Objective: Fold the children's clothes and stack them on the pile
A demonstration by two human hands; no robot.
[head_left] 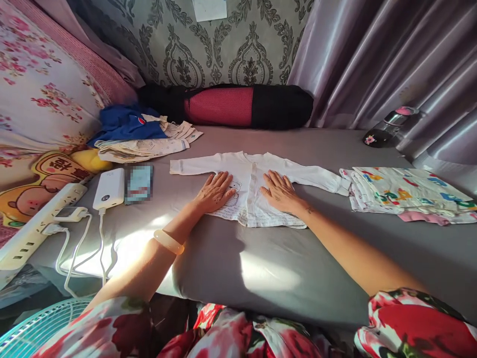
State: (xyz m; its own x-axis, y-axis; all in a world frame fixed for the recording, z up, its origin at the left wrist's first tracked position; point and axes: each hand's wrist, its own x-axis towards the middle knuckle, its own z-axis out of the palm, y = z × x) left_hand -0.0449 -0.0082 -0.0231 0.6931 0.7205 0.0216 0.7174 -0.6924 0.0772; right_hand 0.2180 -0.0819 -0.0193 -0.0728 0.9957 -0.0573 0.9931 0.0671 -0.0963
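Note:
A small white long-sleeved baby shirt (257, 171) lies spread out on a grey sheet, its front facing up and both sleeves stretched sideways. A bear-like line drawing and small print show on its left side. My left hand (216, 193) rests flat on that side, fingers spread near the drawing. On the other side of the button strip, my right hand (280, 191) also presses flat with its fingers apart. The shirt's right cuff touches a stack of folded patterned cloths (406, 191).
Crumpled and folded clothes (141, 132) lie at the back left. Nearer are a power bank (109, 188) on a cable, a blurred packet (139, 184) and a power strip (33, 231). A black and red bolster (223, 106) lines the wall. A bottle (389, 128) leans at right.

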